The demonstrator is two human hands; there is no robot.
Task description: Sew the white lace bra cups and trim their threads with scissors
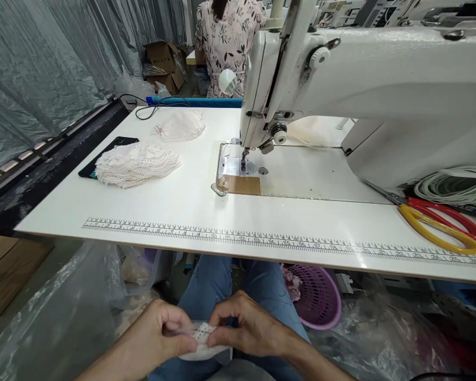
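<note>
Head view: I see the left hand (168, 329) and right hand (249, 327) pinched closed on lace cloth (202, 334) at 6 o'clock, a sewing machine (365, 74) at 2 o'clock.

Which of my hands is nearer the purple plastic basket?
Right. Your right hand is left of the purple plastic basket; your left hand is farther left, on its far side from the basket.

White lace-edged fabric (203, 338), six o'clock
Red-and-yellow-handled metal scissors (408, 209), three o'clock; pale-pink cloth garment (230, 42) (dark leafy print), twelve.
</note>
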